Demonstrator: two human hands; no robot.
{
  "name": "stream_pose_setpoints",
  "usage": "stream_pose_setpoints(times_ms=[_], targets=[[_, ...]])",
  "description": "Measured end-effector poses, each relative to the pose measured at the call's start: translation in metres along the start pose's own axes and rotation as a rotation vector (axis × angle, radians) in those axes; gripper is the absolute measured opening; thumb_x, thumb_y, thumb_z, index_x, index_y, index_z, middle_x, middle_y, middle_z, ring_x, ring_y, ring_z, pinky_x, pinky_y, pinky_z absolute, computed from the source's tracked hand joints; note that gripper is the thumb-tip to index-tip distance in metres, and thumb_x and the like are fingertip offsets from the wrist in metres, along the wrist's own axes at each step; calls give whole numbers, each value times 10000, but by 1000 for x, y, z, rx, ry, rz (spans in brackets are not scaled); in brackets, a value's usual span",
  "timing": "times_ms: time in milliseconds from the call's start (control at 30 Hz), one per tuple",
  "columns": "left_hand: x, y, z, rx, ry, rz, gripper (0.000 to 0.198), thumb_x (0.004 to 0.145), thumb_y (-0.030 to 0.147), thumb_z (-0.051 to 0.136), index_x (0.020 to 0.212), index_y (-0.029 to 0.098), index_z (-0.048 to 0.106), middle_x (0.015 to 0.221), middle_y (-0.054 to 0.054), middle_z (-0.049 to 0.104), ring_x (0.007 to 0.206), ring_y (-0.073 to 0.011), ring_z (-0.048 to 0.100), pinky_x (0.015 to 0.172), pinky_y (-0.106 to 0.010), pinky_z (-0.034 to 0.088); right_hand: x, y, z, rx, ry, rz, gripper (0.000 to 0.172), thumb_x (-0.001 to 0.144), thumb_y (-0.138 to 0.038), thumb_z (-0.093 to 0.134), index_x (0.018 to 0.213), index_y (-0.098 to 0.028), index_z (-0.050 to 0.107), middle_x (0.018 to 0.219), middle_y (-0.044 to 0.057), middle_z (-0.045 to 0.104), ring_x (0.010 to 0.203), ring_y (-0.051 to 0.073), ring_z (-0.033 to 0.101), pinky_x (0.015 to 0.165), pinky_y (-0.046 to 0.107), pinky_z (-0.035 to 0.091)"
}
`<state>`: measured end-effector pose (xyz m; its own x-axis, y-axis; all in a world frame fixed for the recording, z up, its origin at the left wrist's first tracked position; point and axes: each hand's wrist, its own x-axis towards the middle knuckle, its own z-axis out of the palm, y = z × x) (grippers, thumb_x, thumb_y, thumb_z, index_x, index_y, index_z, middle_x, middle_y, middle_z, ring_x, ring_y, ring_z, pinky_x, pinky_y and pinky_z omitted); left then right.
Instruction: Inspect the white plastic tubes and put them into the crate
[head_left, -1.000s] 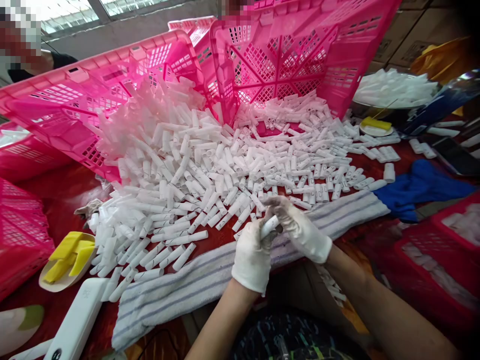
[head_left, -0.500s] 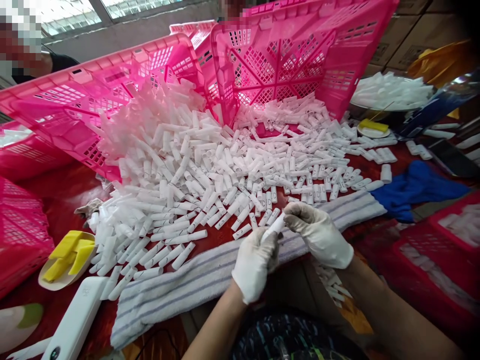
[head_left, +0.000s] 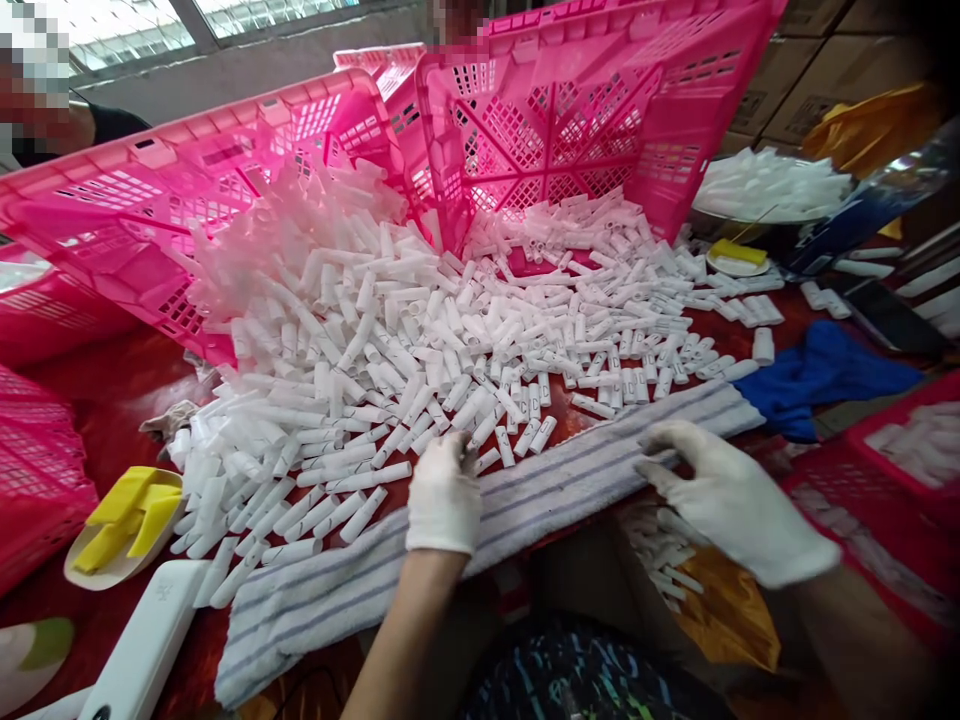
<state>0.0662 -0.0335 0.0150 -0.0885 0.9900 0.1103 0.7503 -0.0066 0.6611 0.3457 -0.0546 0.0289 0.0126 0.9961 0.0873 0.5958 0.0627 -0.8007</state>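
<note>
A large heap of white tubes [head_left: 420, 330] spreads from tipped pink crates over the red table. My left hand [head_left: 444, 495], in a white glove with grey fingertips, is at the heap's front edge, fingers bent down among the tubes; whether they grip one is hidden. To the right, my right hand [head_left: 731, 500], also gloved, hovers over the right part of the striped towel [head_left: 555, 480], thumb and fingers apart with nothing between them. The towel lies along the table's front edge.
Pink crates [head_left: 555, 120] stand behind the heap. At left are yellow sponges on a dish [head_left: 112, 575] and a white device [head_left: 146, 640]. A blue cloth [head_left: 825, 380] and a dark phone [head_left: 889, 315] lie right. A person's arm [head_left: 64, 125] shows at upper left.
My hands have parted. The left moved left to the tubes; the right moved right and opened. The white tube that was between them is no longer there, and one more lies near the towel.
</note>
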Motion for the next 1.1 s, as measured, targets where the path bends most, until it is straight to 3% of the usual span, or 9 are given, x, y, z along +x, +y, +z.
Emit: stream_pose_setpoints(times_ms=[67,200,300,400,567,700,833,1000,1100], targets=[[18,-10,-4,128,59,64,268,905,254,472,1106,167,628,1054,-147,648,976,-302,609,866,-430,472,18,-2,21,-20,-8,-225,115,849,-272,589,944,-236,644,951,66,689,907,252,639,844,397,507],[51,-2,4,221,28,139,337,845,204,561,1172,139,611,1072,-146,645,996,-289,614,879,-376,466,56,-18,63,-276,-264,-486,258,884,-144,451,879,-231,694,928,81,698,914,247,611,857,391,473],[72,8,13,290,-67,75,431,799,177,609,1229,154,575,1075,-151,653,985,-274,623,858,-359,469,70,-16,74,-454,-344,-445,248,875,-159,471,895,-249,701,894,92,689,918,275,597,858,412,463],[80,10,12,340,-110,44,353,813,202,592,1160,139,615,972,-162,669,946,-286,627,849,-383,465,72,-2,72,-253,-254,-305,226,858,-219,522,1035,-228,662,992,109,666,982,283,600,898,425,469],[49,14,7,-228,47,125,228,872,321,562,1039,177,617,1025,-107,643,998,-229,607,930,-365,450,59,-6,62,481,-149,-71,326,811,-335,633,1115,-248,554,1092,56,648,1017,224,621,896,397,505],[10,33,18,-795,-130,-74,256,896,363,541,1114,230,539,1043,-53,632,900,-151,628,843,-283,492,50,-45,55,806,-14,51,392,699,-349,770,952,-282,479,821,-6,642,692,173,630,630,322,528],[-10,47,29,-877,-258,-148,285,880,400,556,1095,213,559,995,-52,626,793,-135,601,730,-259,501,49,-70,57,885,95,43,454,649,-362,809,894,-280,436,791,-24,630,659,158,612,594,301,507],[-18,48,23,-774,-161,-123,273,775,360,690,980,194,620,947,-45,625,778,-134,569,726,-249,476,53,-70,60,867,99,29,420,626,-360,820,853,-268,479,819,-12,636,760,169,617,694,323,522],[-19,53,11,-943,-392,-276,317,815,482,621,898,178,594,715,6,553,534,-69,443,500,-195,378,52,-68,61,831,-36,37,346,648,-404,806,824,-244,555,784,-7,629,717,161,595,678,314,516]])
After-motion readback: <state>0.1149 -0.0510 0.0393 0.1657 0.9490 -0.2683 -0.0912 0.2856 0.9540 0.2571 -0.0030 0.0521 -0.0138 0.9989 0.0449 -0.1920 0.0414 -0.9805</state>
